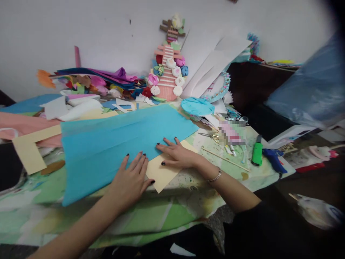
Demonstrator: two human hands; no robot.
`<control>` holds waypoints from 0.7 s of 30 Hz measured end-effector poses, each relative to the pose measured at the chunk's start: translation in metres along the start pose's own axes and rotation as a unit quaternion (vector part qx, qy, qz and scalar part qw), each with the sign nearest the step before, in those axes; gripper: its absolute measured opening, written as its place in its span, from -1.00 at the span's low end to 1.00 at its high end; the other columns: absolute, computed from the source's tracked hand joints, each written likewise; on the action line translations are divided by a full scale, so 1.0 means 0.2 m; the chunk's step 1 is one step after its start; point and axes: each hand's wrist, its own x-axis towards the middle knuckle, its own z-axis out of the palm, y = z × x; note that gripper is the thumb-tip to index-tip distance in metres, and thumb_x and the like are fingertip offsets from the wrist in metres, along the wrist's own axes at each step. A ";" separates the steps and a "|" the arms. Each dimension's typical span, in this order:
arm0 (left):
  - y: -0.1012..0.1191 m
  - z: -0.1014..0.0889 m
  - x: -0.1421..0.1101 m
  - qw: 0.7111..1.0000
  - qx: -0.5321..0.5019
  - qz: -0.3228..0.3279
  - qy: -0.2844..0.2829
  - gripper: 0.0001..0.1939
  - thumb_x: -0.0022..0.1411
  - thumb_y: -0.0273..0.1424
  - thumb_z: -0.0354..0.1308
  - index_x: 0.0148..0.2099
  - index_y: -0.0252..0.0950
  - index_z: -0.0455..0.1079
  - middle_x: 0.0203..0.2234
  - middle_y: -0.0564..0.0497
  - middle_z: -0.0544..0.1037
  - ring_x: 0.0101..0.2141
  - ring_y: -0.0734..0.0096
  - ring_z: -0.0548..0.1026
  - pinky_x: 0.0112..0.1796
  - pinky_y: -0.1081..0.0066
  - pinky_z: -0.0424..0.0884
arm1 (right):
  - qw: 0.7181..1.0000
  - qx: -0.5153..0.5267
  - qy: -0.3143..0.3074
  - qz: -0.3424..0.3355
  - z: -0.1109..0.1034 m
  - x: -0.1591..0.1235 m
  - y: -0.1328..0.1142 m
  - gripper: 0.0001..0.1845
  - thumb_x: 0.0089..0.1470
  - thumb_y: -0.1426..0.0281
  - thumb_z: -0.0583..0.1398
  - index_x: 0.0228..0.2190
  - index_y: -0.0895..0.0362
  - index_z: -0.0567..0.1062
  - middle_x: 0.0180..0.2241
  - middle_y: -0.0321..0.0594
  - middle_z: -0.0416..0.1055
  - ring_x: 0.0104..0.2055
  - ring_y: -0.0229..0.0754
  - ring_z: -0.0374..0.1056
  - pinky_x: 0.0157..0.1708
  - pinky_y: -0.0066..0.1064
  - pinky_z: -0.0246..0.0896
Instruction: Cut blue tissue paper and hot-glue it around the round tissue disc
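A wide blue sheet, perhaps crepe paper, lies across the front of the table with faint creases. Under its near right edge shows a cream piece of card with a pointed corner. My left hand rests flat on the blue sheet's near edge, its thumb over the card. To the right, my right hand lies with spread fingers, its fingertips on the blue edge and its palm over the card. Neither hand grips anything.
A flower-decorated pink instrument-shaped craft leans on the wall. Rightward lie a round blue piece, a thin wooden stick, a green utility knife and a blue glue gun. Paper scraps pile up behind the sheet.
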 end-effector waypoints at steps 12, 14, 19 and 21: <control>0.22 -0.07 0.01 0.985 0.069 -0.155 0.024 -0.51 0.38 -0.35 -0.17 0.16 -0.54 0.35 -0.05 -0.29 0.53 -0.11 0.02 0.45 -0.12 0.05 0.27 | 0.990 -0.094 0.083 -0.059 0.09 -0.05 -0.09 -0.37 0.33 0.15 -0.06 0.19 0.38 0.27 0.22 0.09 0.26 0.31 0.01 0.10 0.30 -0.11 -0.05; 0.21 -0.06 -0.02 0.983 0.075 -0.162 0.030 -0.51 0.37 -0.32 -0.14 0.16 -0.53 0.35 -0.09 -0.28 0.54 -0.15 0.03 0.45 -0.16 0.07 0.28 | 0.990 -0.097 0.099 -0.023 0.09 -0.07 -0.06 -0.36 0.33 0.13 -0.05 0.16 0.40 0.30 0.19 0.14 0.28 0.29 0.02 0.14 0.29 -0.13 0.00; 0.17 -0.07 -0.16 0.985 0.072 -0.150 0.046 -0.42 0.31 -0.23 -0.06 0.18 -0.60 0.30 -0.14 -0.38 0.53 -0.16 -0.10 0.45 -0.21 0.05 0.30 | 0.989 -0.089 0.111 0.040 0.07 -0.13 0.06 -0.41 0.34 0.15 -0.07 0.17 0.30 0.31 0.21 0.10 0.26 0.31 0.00 0.11 0.30 -0.08 -0.03; 0.17 -0.08 -0.21 0.984 0.068 -0.157 0.049 -0.39 0.29 -0.20 -0.04 0.21 -0.58 0.26 -0.16 -0.39 0.53 -0.16 -0.14 0.45 -0.20 0.02 0.30 | 0.989 -0.087 0.110 0.052 0.06 -0.15 0.10 -0.42 0.34 0.16 -0.08 0.18 0.27 0.31 0.22 0.06 0.25 0.31 0.00 0.10 0.31 -0.08 -0.06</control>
